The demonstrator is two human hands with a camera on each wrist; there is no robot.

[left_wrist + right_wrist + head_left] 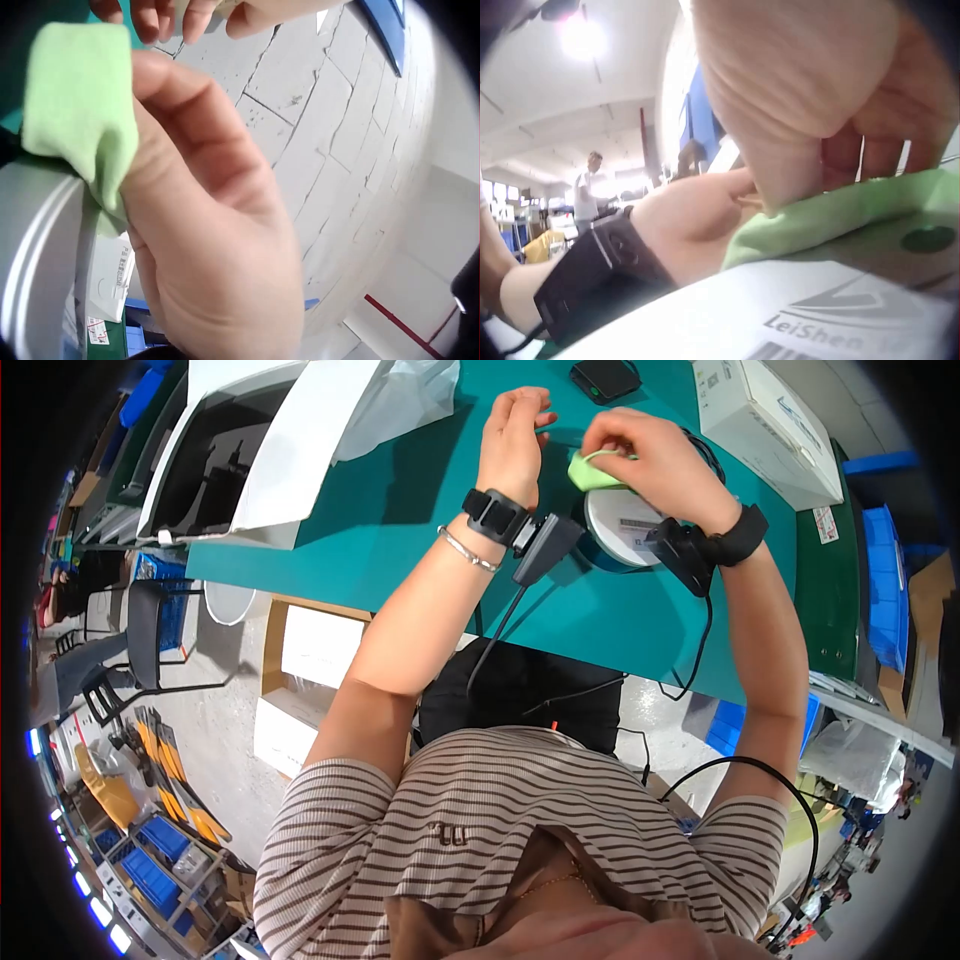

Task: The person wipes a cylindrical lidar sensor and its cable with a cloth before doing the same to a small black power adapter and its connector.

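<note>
My right hand (665, 465) pinches a light green cloth (590, 472) between thumb and fingers, over the far edge of a round device (622, 532). The device has a white label top with "LeiShen" printed on it; its ridged grey side (45, 247) shows in the left wrist view. In the right wrist view the cloth (840, 217) lies along the label's edge under the thumb. My left hand (513, 445) hovers left of the cloth, fingers loosely bent and holding nothing.
On the green table (400, 510) an open white box (275, 470) with black foam stands left, beside a plastic bag (410, 400). A small black box (605, 378) lies at the back. A closed white carton (770, 435) stands right. Cables trail from both wrist cameras.
</note>
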